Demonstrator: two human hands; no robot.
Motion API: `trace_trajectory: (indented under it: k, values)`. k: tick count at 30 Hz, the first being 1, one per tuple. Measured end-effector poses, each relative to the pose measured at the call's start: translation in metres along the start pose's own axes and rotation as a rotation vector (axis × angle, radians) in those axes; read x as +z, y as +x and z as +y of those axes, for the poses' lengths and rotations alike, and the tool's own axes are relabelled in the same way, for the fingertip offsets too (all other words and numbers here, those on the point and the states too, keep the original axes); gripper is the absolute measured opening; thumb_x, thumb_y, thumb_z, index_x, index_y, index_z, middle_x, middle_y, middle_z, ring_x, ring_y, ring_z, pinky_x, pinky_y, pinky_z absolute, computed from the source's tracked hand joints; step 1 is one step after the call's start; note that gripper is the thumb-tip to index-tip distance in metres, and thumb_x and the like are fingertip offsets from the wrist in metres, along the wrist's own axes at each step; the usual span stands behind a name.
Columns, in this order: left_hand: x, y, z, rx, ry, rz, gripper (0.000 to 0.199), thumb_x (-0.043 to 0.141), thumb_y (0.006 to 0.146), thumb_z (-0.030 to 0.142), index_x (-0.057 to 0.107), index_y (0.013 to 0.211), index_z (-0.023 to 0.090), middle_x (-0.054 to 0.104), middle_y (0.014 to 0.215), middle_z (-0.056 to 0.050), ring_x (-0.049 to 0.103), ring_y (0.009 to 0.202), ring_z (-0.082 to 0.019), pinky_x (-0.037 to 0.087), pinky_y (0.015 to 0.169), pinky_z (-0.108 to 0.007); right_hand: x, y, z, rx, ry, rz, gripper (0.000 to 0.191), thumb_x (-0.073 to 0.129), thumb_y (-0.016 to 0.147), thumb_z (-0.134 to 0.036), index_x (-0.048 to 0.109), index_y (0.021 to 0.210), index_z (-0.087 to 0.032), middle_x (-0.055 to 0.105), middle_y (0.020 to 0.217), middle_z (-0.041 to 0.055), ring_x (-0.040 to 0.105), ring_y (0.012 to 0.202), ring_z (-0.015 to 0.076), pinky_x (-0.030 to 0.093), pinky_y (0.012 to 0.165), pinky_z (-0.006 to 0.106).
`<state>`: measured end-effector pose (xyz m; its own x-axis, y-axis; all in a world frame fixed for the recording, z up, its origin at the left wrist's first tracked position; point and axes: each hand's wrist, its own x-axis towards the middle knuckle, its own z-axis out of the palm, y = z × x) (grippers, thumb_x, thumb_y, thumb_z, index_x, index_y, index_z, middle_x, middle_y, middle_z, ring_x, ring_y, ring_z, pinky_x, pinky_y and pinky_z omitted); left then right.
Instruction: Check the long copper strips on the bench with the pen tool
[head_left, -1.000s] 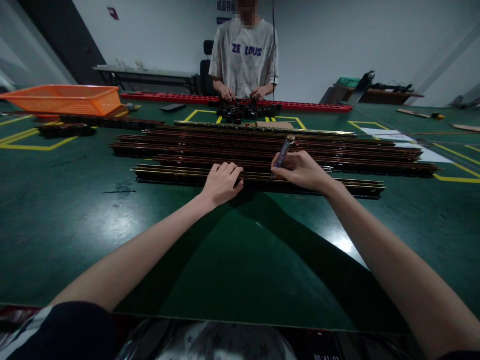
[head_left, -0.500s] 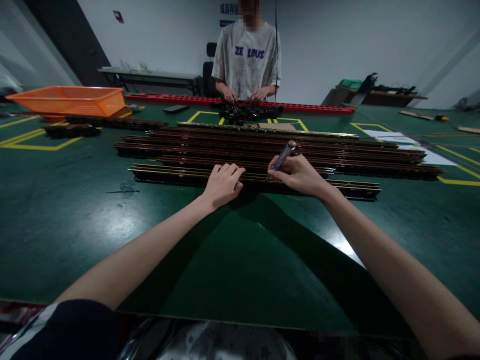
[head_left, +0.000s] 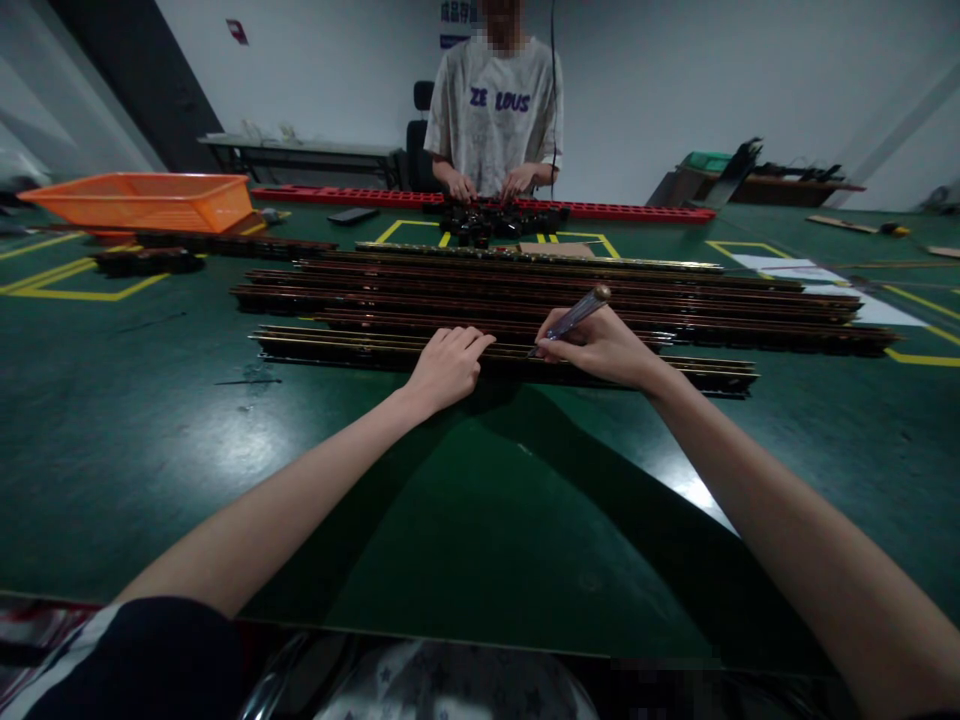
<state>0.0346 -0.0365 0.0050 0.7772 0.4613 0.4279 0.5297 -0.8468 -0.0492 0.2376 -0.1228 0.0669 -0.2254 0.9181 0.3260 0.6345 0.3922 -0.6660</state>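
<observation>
Long dark strips with gold edges [head_left: 337,346] lie side by side across the green table [head_left: 450,540]. My left hand [head_left: 450,368] rests on this front bundle, its fingers closed round the strips' edge. Just to the right, my right hand [head_left: 596,345] is closed on a pen-like tool [head_left: 577,315], whose thin tip points down and left at the strips. The tool's top end leans up to the right. Behind the front bundle lie more long dark strips [head_left: 450,285] in several rows.
An orange basket [head_left: 150,205] stands at the back left. Across the table a person [head_left: 495,120] handles dark parts [head_left: 487,220], with a long red rail [head_left: 637,214] beside them. White sheets [head_left: 862,303] lie at the right, a black phone-like slab [head_left: 353,216] at the back.
The tool in my right hand tilts further to the right, and its tip has shifted slightly left. The front bundle has moved slightly left. My left hand stays nearly in place.
</observation>
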Motion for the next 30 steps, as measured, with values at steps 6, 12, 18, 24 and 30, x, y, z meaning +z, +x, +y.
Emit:
trace_trajectory:
  k: [6,12,18,24,30]
  values:
    - [-0.0004,0.0001,0.0002,-0.008,-0.026,0.008,0.040,0.043,0.083,0.018,0.054,0.120,0.009,0.061,0.116,-0.013,0.054,0.105,-0.025,0.039,0.089,-0.038,-0.0001,0.0000,-0.0006,0.022,-0.001,0.003,0.012,0.058,0.079,-0.027,0.058,0.075,-0.016,0.063,0.065,0.0041,0.061,0.060,0.0156,0.049,0.058,0.029]
    - [-0.0009,0.0002,0.0004,-0.013,-0.027,-0.002,0.040,0.042,0.088,0.031,0.054,0.120,0.010,0.060,0.116,-0.014,0.054,0.104,-0.026,0.039,0.088,-0.039,-0.0015,-0.0010,0.0007,0.028,-0.026,0.023,0.012,0.058,0.079,-0.027,0.058,0.072,-0.017,0.063,0.063,0.0029,0.061,0.059,0.0153,0.048,0.056,0.028]
    - [-0.0001,0.0010,-0.0001,-0.017,-0.017,-0.004,0.039,0.042,0.090,0.035,0.054,0.119,0.011,0.060,0.114,-0.013,0.053,0.102,-0.026,0.038,0.087,-0.038,-0.0001,0.0000,0.0017,0.015,-0.027,0.031,0.011,0.059,0.078,-0.027,0.058,0.075,-0.016,0.063,0.065,0.0039,0.061,0.059,0.0165,0.050,0.058,0.030]
    - [-0.0004,0.0012,-0.0001,-0.024,-0.010,-0.006,0.041,0.041,0.092,0.041,0.054,0.117,0.012,0.060,0.112,-0.013,0.053,0.101,-0.026,0.039,0.085,-0.038,0.0009,-0.0001,0.0024,0.011,-0.021,0.033,0.013,0.058,0.078,-0.028,0.059,0.075,-0.015,0.063,0.065,0.0042,0.060,0.058,0.0163,0.050,0.059,0.031]
    - [0.0001,0.0014,-0.0004,-0.015,-0.002,0.000,0.042,0.040,0.093,0.042,0.054,0.117,0.011,0.061,0.111,-0.013,0.054,0.100,-0.026,0.039,0.084,-0.037,0.0030,0.0012,0.0027,-0.002,-0.060,0.061,0.014,0.058,0.078,-0.028,0.058,0.074,-0.015,0.062,0.066,0.0050,0.059,0.059,0.0164,0.047,0.057,0.029]
